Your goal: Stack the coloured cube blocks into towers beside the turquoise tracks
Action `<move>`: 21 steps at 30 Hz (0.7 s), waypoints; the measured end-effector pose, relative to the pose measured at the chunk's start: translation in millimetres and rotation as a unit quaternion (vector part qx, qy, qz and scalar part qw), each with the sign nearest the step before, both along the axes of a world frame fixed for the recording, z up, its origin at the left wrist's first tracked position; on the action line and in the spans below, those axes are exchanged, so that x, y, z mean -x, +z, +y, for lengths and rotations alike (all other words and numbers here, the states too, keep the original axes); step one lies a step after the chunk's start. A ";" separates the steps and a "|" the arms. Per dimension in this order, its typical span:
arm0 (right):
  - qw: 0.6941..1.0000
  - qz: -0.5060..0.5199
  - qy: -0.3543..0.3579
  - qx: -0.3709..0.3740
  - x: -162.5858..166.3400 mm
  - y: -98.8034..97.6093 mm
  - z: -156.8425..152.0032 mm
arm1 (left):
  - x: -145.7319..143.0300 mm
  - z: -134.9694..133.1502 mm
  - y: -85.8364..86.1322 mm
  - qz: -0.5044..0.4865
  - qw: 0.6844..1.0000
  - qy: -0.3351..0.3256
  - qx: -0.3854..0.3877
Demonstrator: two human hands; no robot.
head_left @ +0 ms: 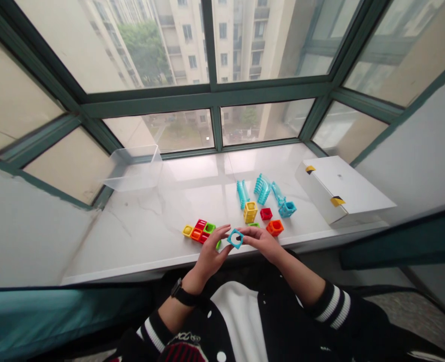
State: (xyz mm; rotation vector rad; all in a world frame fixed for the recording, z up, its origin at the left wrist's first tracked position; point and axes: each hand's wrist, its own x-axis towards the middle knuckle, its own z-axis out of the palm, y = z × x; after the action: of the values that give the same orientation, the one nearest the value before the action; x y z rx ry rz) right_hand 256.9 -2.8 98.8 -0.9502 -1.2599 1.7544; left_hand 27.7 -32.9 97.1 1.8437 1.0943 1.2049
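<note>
A small blue toy block [236, 246] with a round hole is held between my two hands, just over the sill's front edge. My left hand [212, 249] grips its left side, thumb below and fingers above. From the right, my right hand [262, 242] pinches the same block with its fingertips. Beside my left hand lies a flat cluster of red, orange, green and yellow blocks [197, 234], partly covered by the hand. An orange block [274, 228] sits by my right hand, and a green piece [253, 224] shows partly behind it.
Farther back are a yellow block [250, 212], a red block [266, 213], a blue straight tube [242, 194], a blue curved tube [262, 188] and a blue piece with a square end [287, 208]. A clear plastic bin [135, 168] stands left, a white box [345, 188] right.
</note>
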 end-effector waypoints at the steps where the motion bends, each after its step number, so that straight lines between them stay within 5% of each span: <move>1: 1.000 -0.005 0.009 -0.003 -0.7 0.2 0.1 | -0.4 -0.1 1.7 0.004 1.000 -0.002 0.006; 11: 0.972 -0.142 -0.035 -0.186 -2.8 9.8 0.8 | -17.2 -0.3 14.8 -0.011 0.994 0.046 0.101; 21: 0.957 -0.170 -0.065 -0.227 -25.5 17.5 -6.0 | -53.1 12.4 25.3 -0.029 0.990 0.041 0.128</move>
State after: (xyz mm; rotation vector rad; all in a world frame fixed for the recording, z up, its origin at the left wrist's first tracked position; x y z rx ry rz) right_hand 282.5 -8.8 116.3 -1.0548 -1.6851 1.1509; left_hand 80.8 -20.5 122.4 1.5734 1.2411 1.0999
